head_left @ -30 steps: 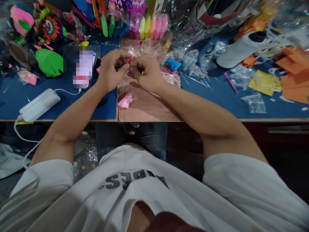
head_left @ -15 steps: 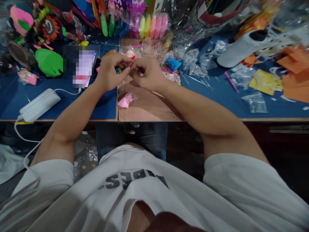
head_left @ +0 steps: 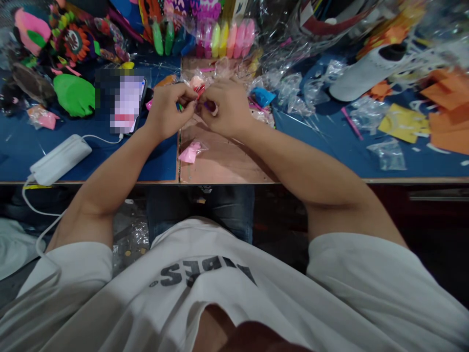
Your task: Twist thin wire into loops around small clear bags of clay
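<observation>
My left hand (head_left: 169, 108) and my right hand (head_left: 227, 106) meet over the bare wooden part of the table (head_left: 223, 164). Thumb and fingers are pinched together on each, around something too small to make out. A small red piece (head_left: 200, 90) shows just beyond the fingertips; whether it is held cannot be told. Below the hands lies a pink lump in clear wrap (head_left: 189, 152). A blue wrapped lump (head_left: 263, 97) rests right of my right hand.
A phone (head_left: 128, 103) and a white power bank (head_left: 61, 159) joined by a cable lie left, near a green piece (head_left: 75, 95). Coloured clay sticks (head_left: 223, 40) stand at the back. Rightward are a white bottle-like object (head_left: 366, 73), clear wrappers (head_left: 389, 152) and orange sheets (head_left: 450, 129).
My right hand has turned slightly, its back now more in view with the fingers curled over. The left has shifted a little, and more of the red piece shows between them.
</observation>
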Demonstrator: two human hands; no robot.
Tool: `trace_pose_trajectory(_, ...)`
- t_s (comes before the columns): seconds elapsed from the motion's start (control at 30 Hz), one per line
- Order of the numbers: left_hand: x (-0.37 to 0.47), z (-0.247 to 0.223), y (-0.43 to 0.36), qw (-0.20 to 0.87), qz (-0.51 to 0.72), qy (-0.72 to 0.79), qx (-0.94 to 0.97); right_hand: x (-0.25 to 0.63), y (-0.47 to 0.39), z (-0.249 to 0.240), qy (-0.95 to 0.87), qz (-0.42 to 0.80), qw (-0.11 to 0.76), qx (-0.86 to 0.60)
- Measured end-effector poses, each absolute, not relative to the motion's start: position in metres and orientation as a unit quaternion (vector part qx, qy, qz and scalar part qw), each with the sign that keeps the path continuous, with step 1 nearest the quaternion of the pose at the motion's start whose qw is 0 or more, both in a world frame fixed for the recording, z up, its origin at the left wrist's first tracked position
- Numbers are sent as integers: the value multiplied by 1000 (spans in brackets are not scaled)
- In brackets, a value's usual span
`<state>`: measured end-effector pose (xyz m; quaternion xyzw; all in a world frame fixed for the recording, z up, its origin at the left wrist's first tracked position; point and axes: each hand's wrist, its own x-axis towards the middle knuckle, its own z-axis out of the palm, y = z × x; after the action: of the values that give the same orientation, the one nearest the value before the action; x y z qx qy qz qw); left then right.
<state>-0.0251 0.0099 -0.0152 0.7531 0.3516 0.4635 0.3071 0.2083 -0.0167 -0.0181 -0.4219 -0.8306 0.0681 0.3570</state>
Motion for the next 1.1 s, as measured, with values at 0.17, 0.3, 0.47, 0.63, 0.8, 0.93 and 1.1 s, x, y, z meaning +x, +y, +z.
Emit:
trace_pose_trajectory(0.17,-24,-16,12,337,488,338,730,210,-12,-20,-826,61,379,-412)
trace_pose_trajectory(0.3,-24,-15,15,395,503,314,701,211,-11,-19,-825,49,387,-409)
trace_pose_trajectory(0.47,-22,-20,25,428,511,308,679,211,-11,-19,-834,23,380,-399)
trace_pose_trajectory(0.63,-22,-17,19,432,512,294,682,211,-13,-18,-824,54,385,-412)
trace_pose_trajectory(0.8,-23,-15,15,414,502,290,702,210,-19,-15,-820,70,381,-421)
trace_pose_trajectory(0.93,-21,-14,13,392,501,285,717,205,-15,-18,-792,135,435,-407)
trace_pose_trajectory(1.1,-20,-8,5,350,485,319,735,204,-10,-22,-779,198,437,-404)
